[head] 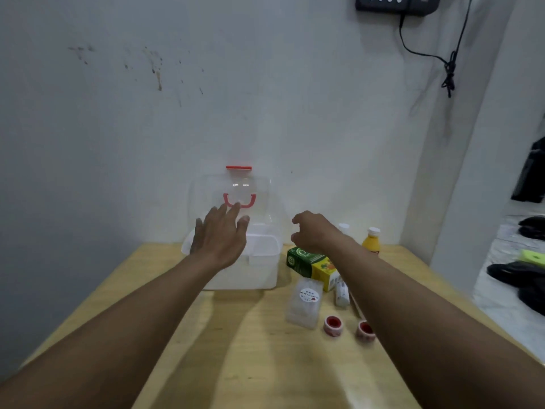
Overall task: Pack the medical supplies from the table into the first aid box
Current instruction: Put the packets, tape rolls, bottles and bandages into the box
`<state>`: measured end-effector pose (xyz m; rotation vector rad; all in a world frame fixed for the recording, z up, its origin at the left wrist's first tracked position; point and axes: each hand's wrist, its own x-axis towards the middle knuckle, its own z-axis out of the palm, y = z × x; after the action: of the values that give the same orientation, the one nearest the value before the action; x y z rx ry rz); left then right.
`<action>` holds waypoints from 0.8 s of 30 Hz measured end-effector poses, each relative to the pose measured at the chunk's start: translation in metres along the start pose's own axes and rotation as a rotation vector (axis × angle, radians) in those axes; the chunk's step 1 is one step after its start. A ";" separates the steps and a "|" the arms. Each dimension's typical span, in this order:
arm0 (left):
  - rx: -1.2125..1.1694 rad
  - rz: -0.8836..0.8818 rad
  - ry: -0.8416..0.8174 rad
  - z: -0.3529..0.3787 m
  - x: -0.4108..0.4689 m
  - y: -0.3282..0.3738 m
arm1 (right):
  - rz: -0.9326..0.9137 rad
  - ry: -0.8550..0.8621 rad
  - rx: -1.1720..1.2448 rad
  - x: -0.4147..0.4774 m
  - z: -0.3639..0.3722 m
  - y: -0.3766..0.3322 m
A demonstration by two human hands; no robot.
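The white first aid box (262,270) stands at the back of the wooden table (236,349), its clear lid (236,190) with a red handle raised against the wall. My left hand (219,236) hovers flat over the box's left half, fingers spread. My right hand (314,231) hangs just right of the box with loosely curled fingers, holding nothing. Under it lies a green and yellow carton (309,262). Nearer me are a clear packet with a round label (305,302), a small white tube (341,293) and two red-centred tape rolls (333,325) (365,330).
An orange bottle with a white cap (371,242) and a white-capped bottle (344,228) stand behind my right wrist by the wall. A black device with a hanging cable (398,4) is on the wall. Dark things lie on the floor (519,273) at the right.
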<state>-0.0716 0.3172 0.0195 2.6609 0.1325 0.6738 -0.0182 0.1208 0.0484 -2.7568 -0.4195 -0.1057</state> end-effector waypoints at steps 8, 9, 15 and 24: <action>0.272 -0.014 -0.067 0.030 -0.044 -0.008 | 0.007 -0.120 -0.369 -0.020 0.019 0.016; 0.300 -0.009 -0.065 0.031 -0.046 -0.010 | 0.007 -0.125 -0.386 -0.021 0.022 0.017; 0.362 0.029 -0.014 0.039 -0.048 -0.017 | -0.018 -0.100 -0.467 -0.021 0.031 0.023; 0.373 0.029 0.038 0.045 -0.047 -0.019 | 0.002 -0.119 -0.470 -0.019 0.028 0.029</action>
<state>-0.0916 0.3108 -0.0450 3.0099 0.2527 0.7748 -0.0269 0.0998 0.0103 -3.2381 -0.4735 -0.0427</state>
